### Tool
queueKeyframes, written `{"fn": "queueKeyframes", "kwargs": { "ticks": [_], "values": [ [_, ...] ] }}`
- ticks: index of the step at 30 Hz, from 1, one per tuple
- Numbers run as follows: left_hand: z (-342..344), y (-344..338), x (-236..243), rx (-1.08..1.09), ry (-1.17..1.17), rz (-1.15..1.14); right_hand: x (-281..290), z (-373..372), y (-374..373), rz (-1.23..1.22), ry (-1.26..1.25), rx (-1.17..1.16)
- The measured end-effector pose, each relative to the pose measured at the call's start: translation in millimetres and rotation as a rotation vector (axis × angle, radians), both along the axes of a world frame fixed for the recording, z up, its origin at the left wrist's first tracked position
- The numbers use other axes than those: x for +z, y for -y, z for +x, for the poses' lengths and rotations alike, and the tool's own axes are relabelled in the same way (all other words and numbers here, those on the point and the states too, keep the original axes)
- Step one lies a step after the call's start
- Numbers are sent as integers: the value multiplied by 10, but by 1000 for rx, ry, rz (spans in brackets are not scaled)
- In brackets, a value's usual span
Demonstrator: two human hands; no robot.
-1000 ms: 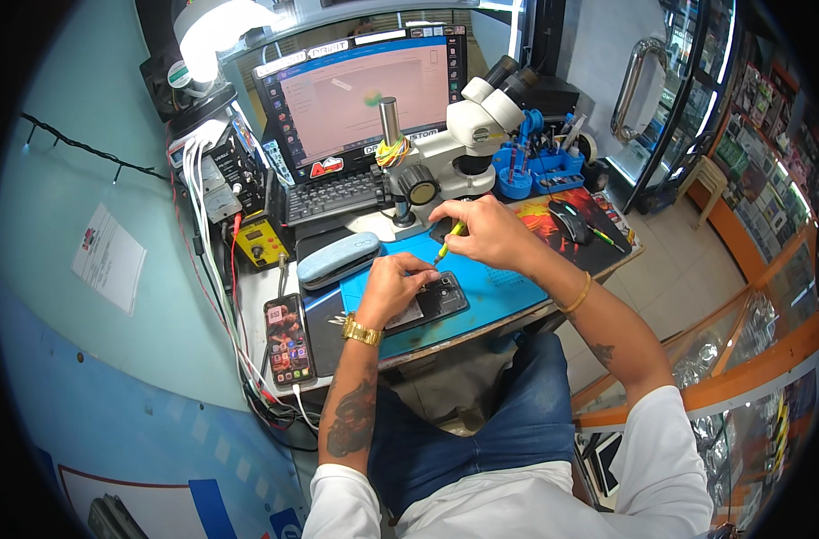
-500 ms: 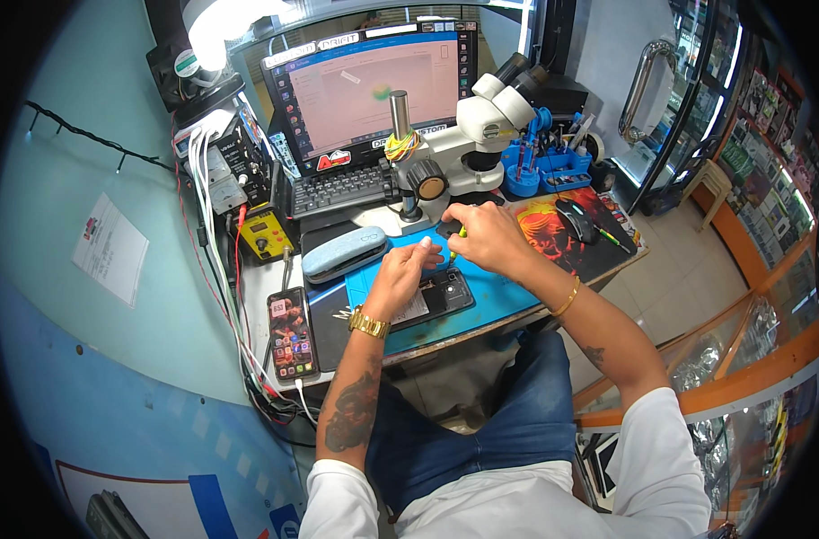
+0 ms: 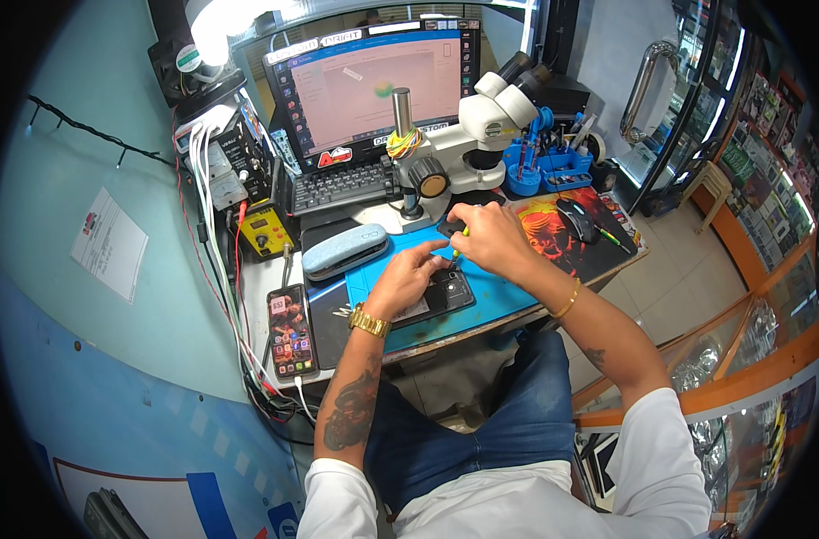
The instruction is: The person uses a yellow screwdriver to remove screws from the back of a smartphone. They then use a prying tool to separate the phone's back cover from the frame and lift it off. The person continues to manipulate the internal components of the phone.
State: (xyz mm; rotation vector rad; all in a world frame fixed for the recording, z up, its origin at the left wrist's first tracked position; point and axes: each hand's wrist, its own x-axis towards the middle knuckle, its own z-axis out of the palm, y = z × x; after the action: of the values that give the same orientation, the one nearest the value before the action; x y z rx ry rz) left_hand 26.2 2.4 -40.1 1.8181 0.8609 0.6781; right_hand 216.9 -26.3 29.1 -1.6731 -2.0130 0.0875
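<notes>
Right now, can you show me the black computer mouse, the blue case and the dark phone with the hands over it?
Dark phone [image 3: 446, 292], head view: on its uncovered right part.
Blue case [image 3: 345, 250], head view: on its top.
Black computer mouse [image 3: 575, 221], head view: on its upper shell.

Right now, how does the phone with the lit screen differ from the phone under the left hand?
The lit phone has its glowing screen up; the dark phone shows camera lenses, no lit screen. The lit phone lies untouched; the dark phone has the left hand over it. Both lie flat.
</notes>
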Motion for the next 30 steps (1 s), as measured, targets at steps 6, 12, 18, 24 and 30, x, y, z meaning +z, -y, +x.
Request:
{"fn": "queueKeyframes", "kwargs": {
  "ticks": [6, 12, 18, 24, 30],
  "values": [
    [83, -68, -195, -23, 283, -8, 22, 14, -47, -9, 61, 61],
    [103, -35, 59, -26, -17, 214, 47, 65, -66, 62, 101, 429],
    [199, -67, -138, 232, 80, 444, 196, -64, -36, -59, 185, 363],
    [149, -14, 3, 114, 85, 259, 240, -100, -60, -90, 356, 254],
    [196, -67, -140, 73, 195, 256, 114, -74, -81, 99, 265, 335]
  ]
}}
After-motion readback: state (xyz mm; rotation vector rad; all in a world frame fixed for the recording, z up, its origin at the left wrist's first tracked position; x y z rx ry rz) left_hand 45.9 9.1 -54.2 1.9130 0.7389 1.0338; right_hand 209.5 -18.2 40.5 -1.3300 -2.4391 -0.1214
